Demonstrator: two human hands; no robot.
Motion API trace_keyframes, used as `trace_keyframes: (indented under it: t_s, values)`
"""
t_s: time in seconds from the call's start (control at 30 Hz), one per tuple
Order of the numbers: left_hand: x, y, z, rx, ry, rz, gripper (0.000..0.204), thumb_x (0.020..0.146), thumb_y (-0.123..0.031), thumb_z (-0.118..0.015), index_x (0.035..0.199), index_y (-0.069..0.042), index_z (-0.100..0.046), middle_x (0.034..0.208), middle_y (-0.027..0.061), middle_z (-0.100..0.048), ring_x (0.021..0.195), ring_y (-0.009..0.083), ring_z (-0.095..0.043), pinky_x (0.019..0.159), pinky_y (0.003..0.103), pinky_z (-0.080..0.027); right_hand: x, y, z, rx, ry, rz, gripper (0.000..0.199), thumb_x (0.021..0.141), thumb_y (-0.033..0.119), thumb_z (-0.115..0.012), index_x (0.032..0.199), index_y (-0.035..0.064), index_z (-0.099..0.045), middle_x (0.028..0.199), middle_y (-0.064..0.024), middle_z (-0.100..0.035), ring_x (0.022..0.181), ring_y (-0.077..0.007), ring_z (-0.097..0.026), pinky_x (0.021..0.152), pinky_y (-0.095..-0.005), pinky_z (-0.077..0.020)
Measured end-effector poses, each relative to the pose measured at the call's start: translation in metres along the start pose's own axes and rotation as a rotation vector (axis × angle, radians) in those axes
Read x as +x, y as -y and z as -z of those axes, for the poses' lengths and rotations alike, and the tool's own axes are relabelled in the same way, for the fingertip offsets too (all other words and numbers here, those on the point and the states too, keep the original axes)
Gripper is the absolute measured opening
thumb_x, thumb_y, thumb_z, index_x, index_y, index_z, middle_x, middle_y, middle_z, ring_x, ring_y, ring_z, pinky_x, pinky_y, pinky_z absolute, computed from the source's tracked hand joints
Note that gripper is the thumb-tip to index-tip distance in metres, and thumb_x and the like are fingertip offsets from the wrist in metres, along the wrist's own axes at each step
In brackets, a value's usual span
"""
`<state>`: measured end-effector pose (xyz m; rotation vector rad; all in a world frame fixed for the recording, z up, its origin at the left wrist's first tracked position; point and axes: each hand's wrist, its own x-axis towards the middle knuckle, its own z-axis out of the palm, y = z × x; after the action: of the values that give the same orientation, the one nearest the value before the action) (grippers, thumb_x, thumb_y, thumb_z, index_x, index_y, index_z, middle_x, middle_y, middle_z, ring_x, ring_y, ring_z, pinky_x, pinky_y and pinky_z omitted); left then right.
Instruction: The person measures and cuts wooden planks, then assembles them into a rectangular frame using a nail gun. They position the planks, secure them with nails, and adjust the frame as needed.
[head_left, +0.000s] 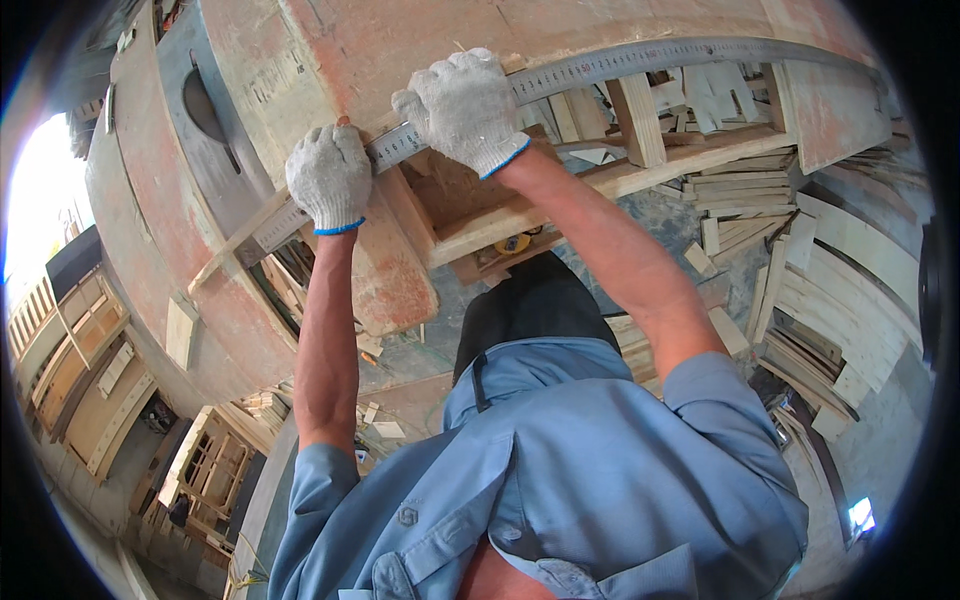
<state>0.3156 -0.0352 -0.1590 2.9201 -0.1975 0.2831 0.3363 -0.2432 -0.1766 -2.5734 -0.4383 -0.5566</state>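
Looking down from the head view, both of the person's hands, in white knitted work gloves with blue cuffs, press on a long grey metal ruler with a graduated scale (620,62) that lies across the worn reddish wooden counter (400,40). The ruler's long axis runs from the lower left, near a pale wooden strip (235,240) at the counter's edge, up and across to the far right, bowed by the lens. The left hand (328,176) sits on the ruler's lower left stretch, its fingers together and curled down over the metal, pinning it flat rather than gripping round it. The right hand (465,105) lies just beside it, further along the ruler toward the right, fingers likewise close together and bent over the ruler's upper edge, the thumb tucked toward the left hand. The hands are near one another but not touching, so most of the ruler extends free to the right of the right hand, which is the nearer one to that long free end. Below the counter's edge, pale timber framing (620,180) and stacked wooden offcuts (740,190) show, with more planks (840,300) lying on the floor at right and wooden frames (70,350) at left. A blue shirt (560,480) fills the lower part of the view.
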Motion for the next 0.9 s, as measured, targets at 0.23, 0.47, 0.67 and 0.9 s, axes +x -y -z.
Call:
trace_keyframes:
  t_s: [0.23,0.47,0.67,0.9]
  values:
    - [-0.002,0.006,-0.007,-0.022,-0.100,-0.026,0.038,0.100,-0.031,-0.054,0.075,-0.007,-0.069,0.079,0.0160,-0.068,0.077,0.0390,-0.065,0.072,0.051,-0.048,0.002,-0.015,0.013,-0.065,-0.051,0.006,0.036,0.090,0.042,-0.065,0.071,0.0122,-0.073,0.070,-0.0102,-0.071,0.073,-0.0283,-0.067,0.079,-0.0456,-0.0470]
    - [-0.002,-0.003,-0.007,-0.026,-0.108,0.029,0.037,0.099,-0.033,-0.054,0.076,-0.009,-0.071,0.078,0.0158,-0.069,0.074,0.0398,-0.065,0.071,0.050,-0.048,0.000,-0.014,0.015,-0.120,-0.042,0.038,0.035,0.090,0.039,-0.064,0.069,0.0135,-0.073,0.068,-0.0101,-0.071,0.069,-0.0281,-0.069,0.073,-0.0444,-0.0491]
    - [-0.001,0.002,-0.009,0.237,-0.086,-0.105,0.031,0.092,-0.034,-0.061,0.070,-0.015,-0.072,0.071,0.0116,-0.069,0.065,0.0325,-0.068,0.058,0.048,-0.051,0.008,-0.011,0.012,-0.141,0.052,0.071,0.035,0.091,0.036,-0.059,0.066,0.0145,-0.071,0.067,-0.0108,-0.070,0.067,-0.0295,-0.068,0.064,-0.0483,-0.0492]
    - [-0.002,-0.005,-0.005,-0.054,-0.378,-0.166,0.034,0.093,-0.032,-0.060,0.069,-0.010,-0.069,0.070,0.0143,-0.067,0.070,0.0354,-0.066,0.066,0.050,-0.049,0.001,-0.023,0.024,-0.093,-0.106,0.223,0.021,0.097,0.031,-0.062,0.087,0.0155,-0.071,0.083,-0.0073,-0.070,0.082,-0.0301,-0.067,0.078,-0.0462,-0.0497]
